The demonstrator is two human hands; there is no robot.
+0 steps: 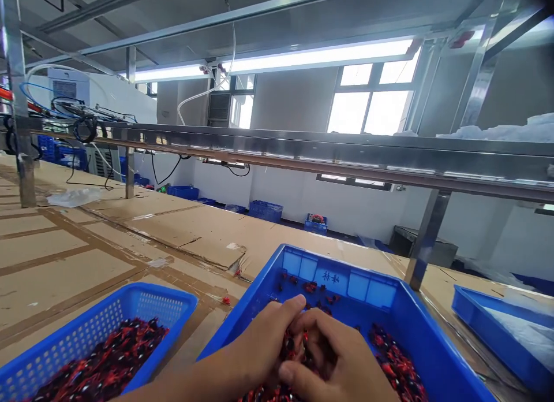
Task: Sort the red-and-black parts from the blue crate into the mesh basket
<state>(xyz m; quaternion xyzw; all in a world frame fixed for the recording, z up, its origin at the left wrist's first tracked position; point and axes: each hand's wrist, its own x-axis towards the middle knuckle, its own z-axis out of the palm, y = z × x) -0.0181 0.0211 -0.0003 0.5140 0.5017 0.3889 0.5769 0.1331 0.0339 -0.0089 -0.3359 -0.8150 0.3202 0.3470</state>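
Both my hands meet over a large blue plastic bin (426,324), near its front. My left hand (268,332) is curled, its thumb on top, against my right hand (333,356), whose fingers bend inward. Between them sit several small red and black pieces (291,347), partly hidden by the fingers; their exact kind I cannot make out. More of these red and black pieces (398,364) lie heaped along the bin's right side, and a few are scattered at its far end.
A blue perforated basket (168,301) of similar pieces stands at left. Another blue tray (480,315) with white plastic is at right. A metal post (428,240) rises behind the bin, and a metal shelf beam (303,145) crosses ahead. Cardboard (173,234) covers the table.
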